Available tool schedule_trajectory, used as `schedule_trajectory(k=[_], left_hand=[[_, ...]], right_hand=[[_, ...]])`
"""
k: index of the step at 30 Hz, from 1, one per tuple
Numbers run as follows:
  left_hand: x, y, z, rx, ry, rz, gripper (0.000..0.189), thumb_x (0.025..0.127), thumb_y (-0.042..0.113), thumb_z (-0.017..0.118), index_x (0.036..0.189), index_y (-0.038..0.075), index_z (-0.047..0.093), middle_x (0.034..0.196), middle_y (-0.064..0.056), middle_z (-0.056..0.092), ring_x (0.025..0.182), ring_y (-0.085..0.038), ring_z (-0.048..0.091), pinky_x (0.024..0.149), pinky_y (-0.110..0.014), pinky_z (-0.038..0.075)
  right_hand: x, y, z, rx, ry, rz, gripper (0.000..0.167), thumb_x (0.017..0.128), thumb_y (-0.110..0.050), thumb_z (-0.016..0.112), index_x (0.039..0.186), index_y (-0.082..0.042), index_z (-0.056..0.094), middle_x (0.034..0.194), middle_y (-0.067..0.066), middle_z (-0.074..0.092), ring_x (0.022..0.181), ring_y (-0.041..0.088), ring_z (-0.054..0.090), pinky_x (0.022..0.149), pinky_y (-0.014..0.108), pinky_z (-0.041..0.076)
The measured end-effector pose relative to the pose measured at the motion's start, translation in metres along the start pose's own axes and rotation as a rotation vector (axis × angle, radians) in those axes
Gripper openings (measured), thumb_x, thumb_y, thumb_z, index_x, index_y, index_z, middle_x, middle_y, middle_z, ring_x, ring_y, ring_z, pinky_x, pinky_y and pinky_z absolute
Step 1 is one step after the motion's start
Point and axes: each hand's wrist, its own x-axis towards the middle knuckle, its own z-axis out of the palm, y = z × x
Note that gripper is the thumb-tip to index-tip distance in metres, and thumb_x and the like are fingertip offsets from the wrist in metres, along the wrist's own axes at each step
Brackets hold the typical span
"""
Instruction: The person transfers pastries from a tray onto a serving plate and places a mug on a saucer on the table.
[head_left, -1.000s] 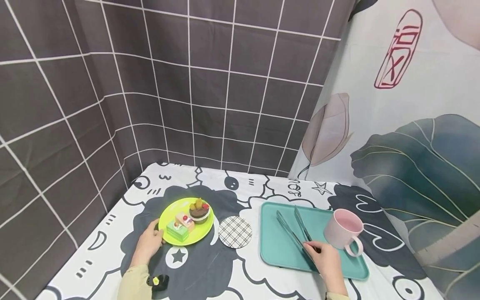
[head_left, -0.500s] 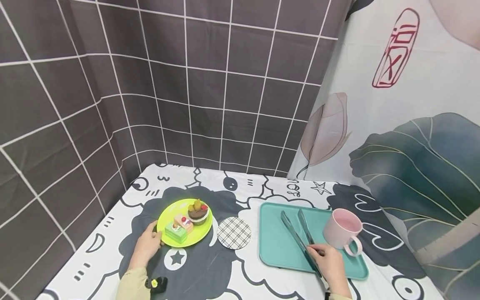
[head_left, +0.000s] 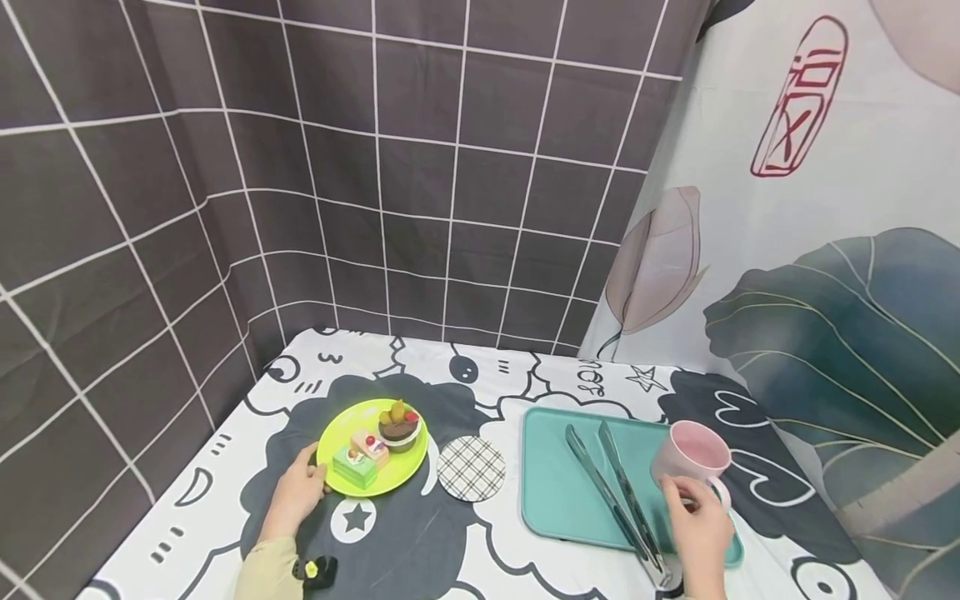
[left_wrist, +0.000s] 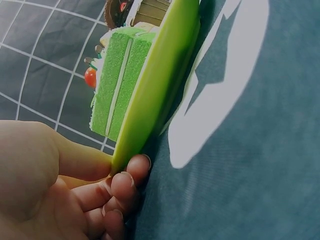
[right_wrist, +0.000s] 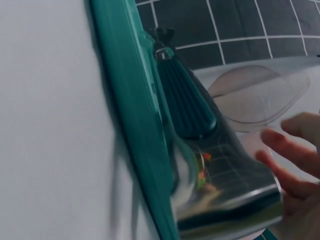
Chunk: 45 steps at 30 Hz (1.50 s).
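My left hand (head_left: 298, 490) pinches the near left rim of a yellow-green plate (head_left: 341, 427), thumb on top and fingers beneath. On the plate are a green cake square (left_wrist: 117, 75), a pink cake piece (head_left: 372, 448) and a chocolate cupcake (head_left: 398, 431) topped with fruit. My right hand (head_left: 701, 521), fingers loosely bent and holding nothing, is at the near side of a pink mug (head_left: 666, 460), overlapping it in the head view. Metal tongs (head_left: 604, 488) with dark grips lie on the teal tray (head_left: 546, 504), their hinged end over its front edge.
Between plate and tray lies a round plaid coaster (head_left: 471, 469). A patterned black-and-white cloth (head_left: 420, 550) covers the table. Dark grid-lined curtain (head_left: 420, 167) stands behind and to the left, with a leaf-printed curtain (head_left: 810, 333) to the right.
My right hand has let go of the tongs and moved right to the mug. The tongs have shifted toward the tray's front edge. The left hand still holds the plate's rim.
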Motion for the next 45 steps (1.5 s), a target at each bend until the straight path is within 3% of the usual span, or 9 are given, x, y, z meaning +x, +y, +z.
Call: schedule_trajectory(k=[3,6,9,12,18,23,31,43,45], left_hand=[[0.001,0.0,0.0,0.003,-0.001,0.002,0.052,0.099,0.011,0.036,0.146,-0.01,0.025,0.076,-0.01,0.06,0.069,-0.018,0.055,0.063,-0.028,0.039],[0.002,0.0,0.0,0.007,-0.005,0.004,0.052,0.099,0.011,0.036,0.146,-0.01,0.025,0.076,-0.01,0.06,0.069,-0.018,0.055,0.063,-0.028,0.039],[0.002,-0.001,0.0,0.009,-0.008,0.004,0.052,0.099,0.011,0.036,0.146,-0.01,0.024,0.076,-0.01,0.059,0.069,-0.018,0.055,0.063,-0.028,0.039],[0.002,-0.002,0.0,0.012,-0.008,0.003,0.052,0.099,0.011,0.036,0.146,-0.01,0.024,0.077,-0.01,0.06,0.069,-0.018,0.055,0.063,-0.028,0.039],[-0.001,-0.001,-0.002,0.013,-0.001,0.008,0.053,0.099,0.01,0.037,0.145,-0.011,0.025,0.075,-0.01,0.06,0.068,-0.018,0.055,0.063,-0.028,0.039],[-0.001,0.0,-0.003,0.011,0.002,0.011,0.053,0.098,0.01,0.037,0.145,-0.011,0.025,0.076,-0.01,0.06,0.068,-0.018,0.055,0.063,-0.028,0.038],[0.001,0.001,-0.003,0.012,0.007,0.011,0.052,0.099,0.01,0.037,0.145,-0.011,0.025,0.078,-0.012,0.061,0.069,-0.018,0.056,0.063,-0.028,0.039],[-0.001,0.0,-0.001,0.027,-0.001,0.018,0.053,0.098,0.009,0.037,0.144,-0.013,0.025,0.08,-0.013,0.062,0.071,-0.019,0.057,0.063,-0.028,0.04],[-0.001,0.0,-0.001,0.029,-0.003,0.019,0.053,0.098,0.009,0.037,0.144,-0.013,0.025,0.08,-0.013,0.062,0.07,-0.019,0.057,0.063,-0.028,0.04]], right_hand=[[0.0,0.002,-0.001,0.047,0.127,0.047,0.014,0.087,-0.009,0.067,0.092,0.003,0.072,0.092,0.02,0.069,0.066,-0.029,0.03,0.064,-0.001,0.029],[0.001,0.006,-0.002,0.081,0.195,0.136,0.024,0.09,-0.007,0.06,0.108,0.005,0.067,0.111,0.023,0.061,0.087,-0.009,0.052,0.079,0.006,0.034],[0.002,0.01,-0.003,0.116,0.177,0.222,0.04,0.09,-0.006,0.055,0.128,0.005,0.055,0.136,0.026,0.046,0.125,0.03,0.046,0.107,0.033,0.035],[0.004,0.014,-0.003,0.108,0.069,0.302,0.057,0.092,-0.01,0.051,0.145,0.002,0.035,0.15,0.029,0.028,0.143,0.045,0.024,0.118,0.054,0.017],[0.007,0.019,-0.003,-0.001,-0.113,0.37,0.066,0.097,-0.017,0.046,0.15,0.008,0.016,0.149,0.037,0.026,0.136,0.054,0.028,0.112,0.06,0.022],[0.01,0.02,-0.003,-0.044,-0.14,0.376,0.053,0.102,-0.022,0.039,0.142,0.012,0.032,0.132,0.04,0.044,0.122,0.055,0.044,0.102,0.061,0.034],[0.008,0.02,0.001,-0.05,-0.044,0.264,0.032,0.1,-0.012,0.048,0.116,0.015,0.054,0.108,0.037,0.06,0.097,0.051,0.06,0.085,0.055,0.045],[-0.002,0.015,0.014,-0.029,0.066,0.098,0.022,0.093,-0.006,0.061,0.106,0.012,0.064,0.097,0.032,0.068,0.086,0.046,0.068,0.079,0.051,0.047],[-0.004,0.011,0.015,0.015,0.077,0.085,0.022,0.093,-0.006,0.063,0.106,0.011,0.066,0.096,0.031,0.069,0.073,0.025,0.072,0.076,0.037,0.052]])
